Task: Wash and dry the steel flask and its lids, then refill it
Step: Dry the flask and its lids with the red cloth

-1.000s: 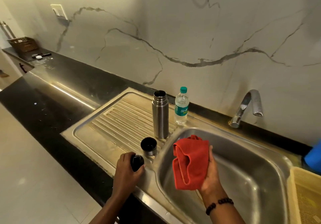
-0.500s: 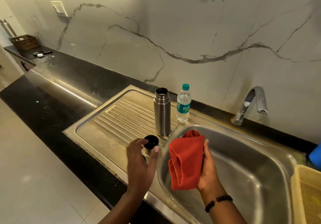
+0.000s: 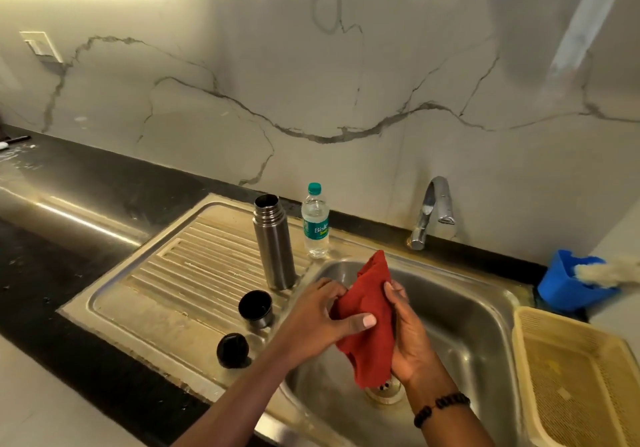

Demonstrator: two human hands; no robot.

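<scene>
Spanning the dark worktop [image 3: 69, 256]: steel sink [image 3: 485, 325], ribbed drainboard. Landmark = steel flask [image 3: 273, 242], upright on drainboard, open mouth. Plastic water bottle [image 3: 315, 224] just beside it, wall side. Cup lid [image 3: 255, 309] just nearer the camera than the flask, round black stopper [image 3: 232, 350] nearer again. Both hands, left [image 3: 322, 318] and right [image 3: 408, 335], clamped on red cloth [image 3: 367, 322] over the basin, beside the flask.

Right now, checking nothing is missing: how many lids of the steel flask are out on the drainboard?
2. The steel cup lid with a black inside stands open side up just in front of the flask. The round black stopper lid lies nearer the drainboard's front edge.
</scene>
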